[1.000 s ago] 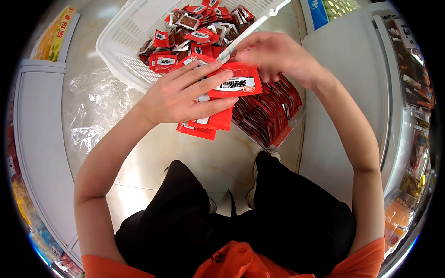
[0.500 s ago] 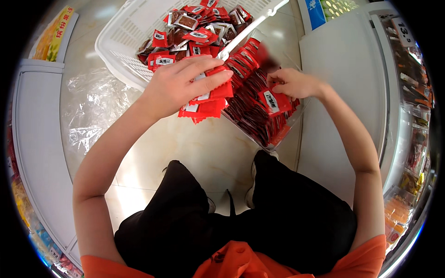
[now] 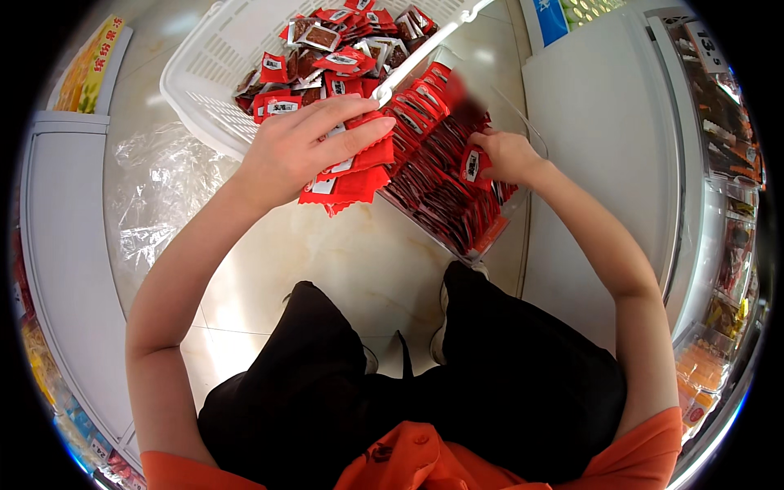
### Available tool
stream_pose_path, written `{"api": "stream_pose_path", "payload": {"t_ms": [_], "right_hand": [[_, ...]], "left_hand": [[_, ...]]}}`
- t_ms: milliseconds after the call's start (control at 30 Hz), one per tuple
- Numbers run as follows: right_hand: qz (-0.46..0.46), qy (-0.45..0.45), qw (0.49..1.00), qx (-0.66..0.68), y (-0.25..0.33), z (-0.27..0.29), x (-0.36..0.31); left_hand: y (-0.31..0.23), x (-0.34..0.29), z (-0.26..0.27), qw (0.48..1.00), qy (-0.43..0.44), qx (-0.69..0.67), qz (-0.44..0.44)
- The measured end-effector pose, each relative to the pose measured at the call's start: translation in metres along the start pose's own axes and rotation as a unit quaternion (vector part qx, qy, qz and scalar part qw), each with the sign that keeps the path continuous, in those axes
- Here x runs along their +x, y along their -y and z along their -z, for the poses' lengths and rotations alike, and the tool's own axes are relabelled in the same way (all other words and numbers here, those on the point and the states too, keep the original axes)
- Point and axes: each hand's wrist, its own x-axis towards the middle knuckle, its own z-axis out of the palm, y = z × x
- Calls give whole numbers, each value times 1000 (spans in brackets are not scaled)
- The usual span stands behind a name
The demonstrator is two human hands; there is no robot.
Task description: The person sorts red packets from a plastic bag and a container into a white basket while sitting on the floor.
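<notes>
My left hand [image 3: 306, 147] is closed round a small stack of red snack packets [image 3: 353, 184], held near the front rim of a white plastic basket [image 3: 200, 102]. Loose red and brown packets [image 3: 327, 57] lie heaped in that basket. At the right, a clear box [image 3: 498, 237] holds rows of packets [image 3: 433, 180] standing on edge. My right hand [image 3: 510, 157] pinches a single red snack packet [image 3: 471, 166] over the right side of those rows. Its lower fingers are partly hidden behind the packet.
Crumpled clear plastic film [image 3: 159, 184] lies on the tiled floor left of the basket. White cabinets [image 3: 600, 171] flank me on both sides, with packaged goods [image 3: 727, 269] shelved at the far right. The basket's white handle [image 3: 433, 47] slants over its right edge.
My right hand has brought its packet down against the rows in the clear box, and the packet now stands more upright. My left hand still holds its stack, slightly further left in the picture.
</notes>
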Motion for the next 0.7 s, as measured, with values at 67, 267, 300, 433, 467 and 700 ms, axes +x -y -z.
{"api": "stream_pose_path", "payload": {"t_ms": [67, 267, 300, 433, 467, 700], "right_hand": [[13, 47, 998, -48, 5, 2, 3], [115, -38, 981, -154, 8, -9, 1], [148, -36, 976, -156, 7, -14, 1], [182, 5, 969, -167, 16, -16, 0], [167, 23, 971, -169, 19, -14, 0], [47, 31, 990, -128, 6, 22, 1]], "left_hand": [[0, 1, 0, 1000, -6, 7, -8], [1, 2, 0, 999, -26, 9, -23], [1, 2, 0, 999, -26, 10, -24], [-1, 2, 1, 1000, -25, 2, -19], [0, 2, 1, 999, -28, 2, -24], [1, 1, 0, 999, -25, 0, -22]]}}
